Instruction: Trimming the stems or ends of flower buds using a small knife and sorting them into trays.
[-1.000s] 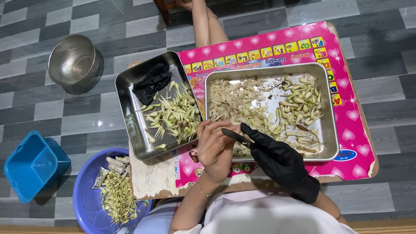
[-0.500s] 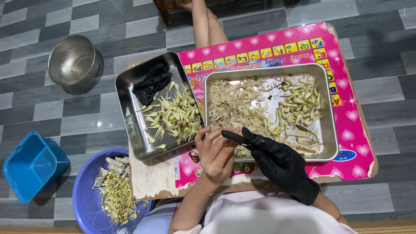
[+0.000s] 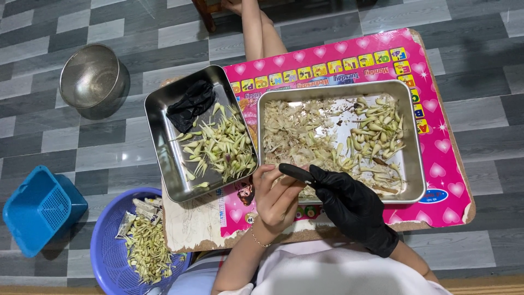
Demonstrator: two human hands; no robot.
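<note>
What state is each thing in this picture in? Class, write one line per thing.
Left hand: bare, pinching a small piece.
Right hand: black-gloved, gripping a dark knife.
Large steel tray: scattered with buds and trimmings.
Small steel tray: holds trimmed buds and a crumpled black glove.
Purple basket: partly filled.
Steel strainer: empty.
Blue basket: tipped, empty.

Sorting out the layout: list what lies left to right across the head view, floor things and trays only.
Blue square basket → metal strainer bowl → purple round basket → smaller steel tray with a black glove → larger steel tray of trimmings.
</note>
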